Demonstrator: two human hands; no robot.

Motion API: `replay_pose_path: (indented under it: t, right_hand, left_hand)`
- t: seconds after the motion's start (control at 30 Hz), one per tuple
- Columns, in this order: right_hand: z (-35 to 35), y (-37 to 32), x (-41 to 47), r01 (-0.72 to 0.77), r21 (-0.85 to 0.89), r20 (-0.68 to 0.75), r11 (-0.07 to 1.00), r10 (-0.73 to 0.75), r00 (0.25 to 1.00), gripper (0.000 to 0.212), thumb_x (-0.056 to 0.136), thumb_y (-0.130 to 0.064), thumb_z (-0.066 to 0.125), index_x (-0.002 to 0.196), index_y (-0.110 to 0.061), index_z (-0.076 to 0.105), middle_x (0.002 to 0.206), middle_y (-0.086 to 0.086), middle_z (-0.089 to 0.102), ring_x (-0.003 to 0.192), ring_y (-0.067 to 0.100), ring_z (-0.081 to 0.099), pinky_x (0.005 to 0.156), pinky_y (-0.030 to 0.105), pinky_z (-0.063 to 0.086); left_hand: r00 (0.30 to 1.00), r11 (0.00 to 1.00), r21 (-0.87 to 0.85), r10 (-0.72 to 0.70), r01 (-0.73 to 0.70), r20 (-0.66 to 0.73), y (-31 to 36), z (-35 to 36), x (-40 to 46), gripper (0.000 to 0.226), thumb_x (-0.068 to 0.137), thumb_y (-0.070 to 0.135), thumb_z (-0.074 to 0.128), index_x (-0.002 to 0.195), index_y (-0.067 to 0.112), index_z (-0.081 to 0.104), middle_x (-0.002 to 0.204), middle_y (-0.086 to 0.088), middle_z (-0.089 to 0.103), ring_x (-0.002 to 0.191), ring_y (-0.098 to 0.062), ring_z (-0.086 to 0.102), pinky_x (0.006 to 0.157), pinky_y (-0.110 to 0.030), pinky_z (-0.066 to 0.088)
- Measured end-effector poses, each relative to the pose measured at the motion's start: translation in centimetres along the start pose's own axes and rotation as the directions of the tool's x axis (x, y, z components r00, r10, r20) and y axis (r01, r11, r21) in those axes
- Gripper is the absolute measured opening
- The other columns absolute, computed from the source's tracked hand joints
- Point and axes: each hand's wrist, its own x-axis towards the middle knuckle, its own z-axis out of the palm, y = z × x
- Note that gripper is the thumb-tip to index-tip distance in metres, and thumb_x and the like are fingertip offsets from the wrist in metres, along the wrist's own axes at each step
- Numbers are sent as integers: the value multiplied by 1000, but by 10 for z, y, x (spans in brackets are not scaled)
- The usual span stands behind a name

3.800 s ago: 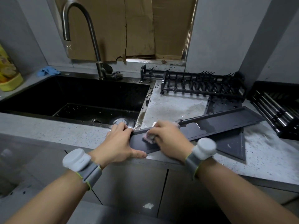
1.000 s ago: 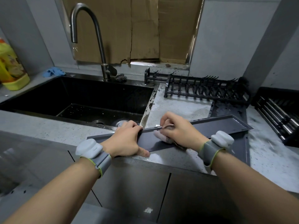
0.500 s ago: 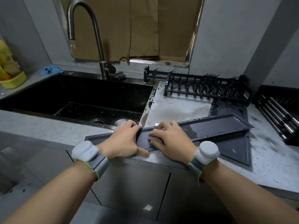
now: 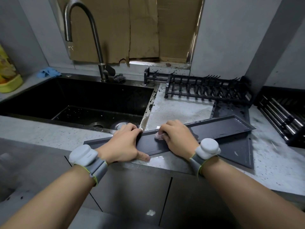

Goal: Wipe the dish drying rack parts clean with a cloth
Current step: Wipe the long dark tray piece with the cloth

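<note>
Tray: long dark drip tray (image 4: 219,127) lies slantwise on the speckled surface (image 4: 179,111), its near end at the front edge, beside the sink (image 4: 79,103).
Cloth: small pinkish cloth (image 4: 158,136) on the tray floor.
Right hand: right hand (image 4: 179,138) curled over the cloth, pressing it down.
Left hand: left hand (image 4: 125,142) grips the tray's near end, fingers over the far rim, thumb at the near rim.
Behind: black rack frame (image 4: 206,88) by the wall; flat dark panel (image 4: 237,149) under the tray.

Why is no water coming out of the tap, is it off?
Off. No stream falls from the faucet's spout into the sink; only scattered drops lie on the sink floor.
</note>
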Motion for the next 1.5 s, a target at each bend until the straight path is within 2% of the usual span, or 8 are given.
replay_pose_path:
  t: [0.23,0.4,0.53,0.67,0.87,1.13,1.27,1.5]
  right_hand:
    - [-19,36,6,-209,-78,19,975,211,977,15,90,-16,55,93,-21,69,102,6,61,100,34,55,79,36,44]
    - [-10,-3,12,-89,75,-158,993,100,982,11,91,-15,57,93,-14,68,93,7,56,92,30,51,71,34,38]
    - [11,-25,20,-13,11,-75,1000,13,997,17,93,-15,52,101,-13,67,100,10,54,95,31,47,74,41,43]
    - [9,-19,21,-36,-85,-41,996,32,999,23,94,-14,48,103,-13,69,104,8,54,97,30,47,77,42,46]
    - [-9,23,15,-210,-102,-26,972,209,978,24,97,-21,52,107,-18,74,106,5,58,102,31,52,80,35,44]
    - [-9,20,7,-169,-62,-39,984,167,985,25,99,-20,51,109,-19,74,108,4,61,103,28,52,82,34,40]
    - [-32,49,3,-270,-104,-19,957,270,963,25,98,-19,53,110,-19,75,111,5,62,106,29,54,83,31,40]
    - [-18,13,-5,-121,18,-73,993,122,990,22,98,-25,56,105,-20,76,96,2,58,94,23,51,76,31,35]
  left_hand:
    - [1000,1000,-13,1,-1,2,-2,2,-1,101,59,71,81,141,23,46,127,7,37,122,-18,32,109,-37,31]
    - [1000,1000,-12,-5,5,8,-2,1,2,107,53,75,78,140,23,47,124,7,38,121,-19,34,108,-39,32]
    - [1000,1000,2,-4,4,6,-1,2,2,105,57,72,81,142,23,45,126,6,39,122,-19,34,109,-39,32]
    - [1000,1000,0,-9,9,20,-2,1,0,113,50,80,70,144,24,44,127,7,38,124,-19,33,109,-39,30]
    - [1000,1000,-1,-8,8,14,1,-1,0,101,60,69,82,141,22,45,124,6,37,123,-19,33,109,-38,30]
    - [1000,1000,6,-20,20,21,3,-2,0,101,60,68,83,142,23,45,126,6,38,123,-18,32,109,-36,31]
    - [1000,1000,4,-25,25,13,4,-2,-1,102,60,67,83,143,22,43,128,5,38,123,-19,32,109,-36,31]
    - [999,999,-1,-32,32,19,6,-2,0,102,59,66,84,142,22,44,128,5,38,124,-19,33,109,-38,31]
